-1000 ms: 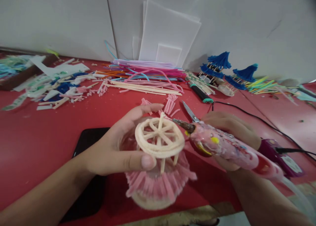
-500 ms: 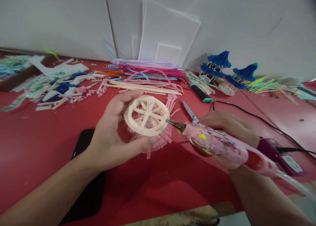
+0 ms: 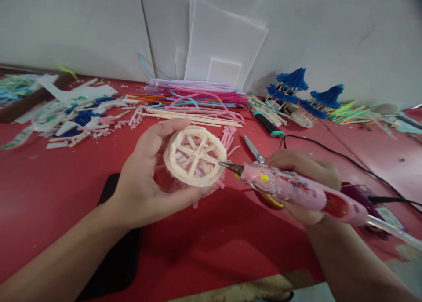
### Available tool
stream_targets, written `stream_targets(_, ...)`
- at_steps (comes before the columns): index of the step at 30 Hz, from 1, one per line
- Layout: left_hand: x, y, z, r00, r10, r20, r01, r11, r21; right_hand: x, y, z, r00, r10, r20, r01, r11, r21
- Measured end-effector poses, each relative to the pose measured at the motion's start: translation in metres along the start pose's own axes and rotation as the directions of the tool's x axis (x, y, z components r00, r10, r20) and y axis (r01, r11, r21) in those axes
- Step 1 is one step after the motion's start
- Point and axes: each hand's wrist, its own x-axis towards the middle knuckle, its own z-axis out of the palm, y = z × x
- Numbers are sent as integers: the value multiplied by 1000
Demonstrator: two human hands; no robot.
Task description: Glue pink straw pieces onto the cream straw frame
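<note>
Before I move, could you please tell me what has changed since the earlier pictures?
The left hand has moved the wheel-topped piece up and left in view, turning the wheel more toward the camera; its pink fringe is mostly hidden. The right hand has shifted the glue gun slightly left, its tip at the wheel's right edge. Neither hand let go; the scissors and black phone stayed put.

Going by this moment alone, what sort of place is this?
Probably a craft workspace: the right hand holds a pink glue gun, with colored stems and small blue-roofed models farther back on the red table.
</note>
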Motion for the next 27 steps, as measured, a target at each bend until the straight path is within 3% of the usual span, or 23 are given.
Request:
stream_targets(9,2,3,-4,1000,28,4,-28,996,90,1,-3,0,1000,23,-9,-24,999,-46)
stream_targets(27,2,0,-8,1000,8,9,-9,998,59,8,-5,-1,1000,-21,-1,21,996,-87)
